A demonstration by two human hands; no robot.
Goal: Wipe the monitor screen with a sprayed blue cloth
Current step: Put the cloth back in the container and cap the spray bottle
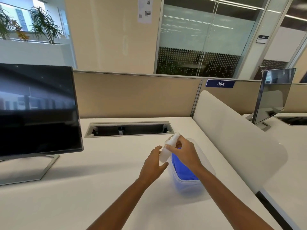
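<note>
A dark monitor (36, 108) stands at the left of the white desk (83, 188) on a silver stand. A clear plastic container (191, 186) sits right of centre with a blue cloth (182, 170) inside it. Above the container's left rim, my right hand (184, 150) grips a small white spray bottle (167, 150), tilted with its nozzle up and away. My left hand (153, 163) is just left of the bottle, fingers spread and touching its lower end.
An open cable tray slot (127, 128) is set into the desk behind the hands. A white curved divider (232, 133) borders the desk on the right, with a second monitor (272, 97) beyond it. A beige partition (136, 95) closes the back.
</note>
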